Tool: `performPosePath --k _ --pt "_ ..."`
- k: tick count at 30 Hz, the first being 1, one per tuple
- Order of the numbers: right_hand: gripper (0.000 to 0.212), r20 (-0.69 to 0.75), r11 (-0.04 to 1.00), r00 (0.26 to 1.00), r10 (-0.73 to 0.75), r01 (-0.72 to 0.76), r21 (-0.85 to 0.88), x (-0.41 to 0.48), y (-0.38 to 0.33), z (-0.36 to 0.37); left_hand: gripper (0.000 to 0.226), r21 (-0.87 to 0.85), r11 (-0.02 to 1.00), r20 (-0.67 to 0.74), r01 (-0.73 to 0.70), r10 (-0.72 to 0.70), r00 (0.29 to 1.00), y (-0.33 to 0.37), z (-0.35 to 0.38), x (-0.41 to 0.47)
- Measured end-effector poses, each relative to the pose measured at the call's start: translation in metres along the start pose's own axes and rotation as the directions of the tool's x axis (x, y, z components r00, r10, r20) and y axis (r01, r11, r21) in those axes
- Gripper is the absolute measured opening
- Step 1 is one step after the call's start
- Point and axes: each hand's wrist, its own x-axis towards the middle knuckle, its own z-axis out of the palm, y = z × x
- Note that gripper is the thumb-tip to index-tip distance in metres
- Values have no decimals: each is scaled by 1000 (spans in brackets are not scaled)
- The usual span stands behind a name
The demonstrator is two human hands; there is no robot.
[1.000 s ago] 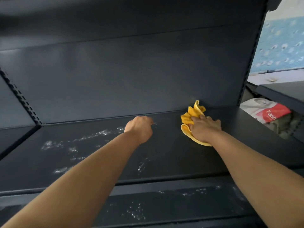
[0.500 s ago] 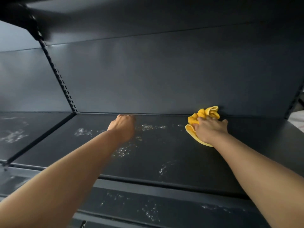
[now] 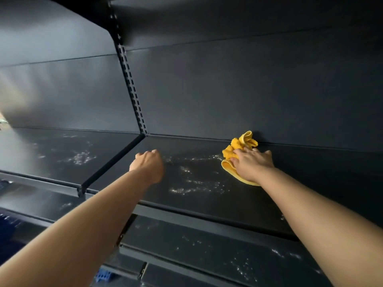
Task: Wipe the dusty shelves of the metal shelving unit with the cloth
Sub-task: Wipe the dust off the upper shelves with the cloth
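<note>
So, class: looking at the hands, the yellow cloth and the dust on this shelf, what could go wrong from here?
1. The cloth is bunched under the right hand, so it may push the white dust around rather than lift it.
2. The left hand, fisted on the shelf beside the dust, could smear it.

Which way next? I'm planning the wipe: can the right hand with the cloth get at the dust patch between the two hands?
Probably yes. The right hand presses the yellow cloth flat on the shelf, and the dust patch lies just to its left on the same surface with nothing between. The left hand rests beyond it.
</note>
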Motion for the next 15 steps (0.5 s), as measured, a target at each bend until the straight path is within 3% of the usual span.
performPosePath --k 4,10,15 --pt "49 4 1000 1000 -2 2 -5 4 -30 1 37 64 992 42 108 -111 993 -49 10 6" --pt "44 -12 1000 1000 17 -17 -5 -5 -48 -4 37 99 991 26 86 -89 996 -58 3 6" --pt "43 -27 998 999 32 -33 -44 -37 -54 -5 44 47 992 -99 -116 120 988 -32 -3 0"
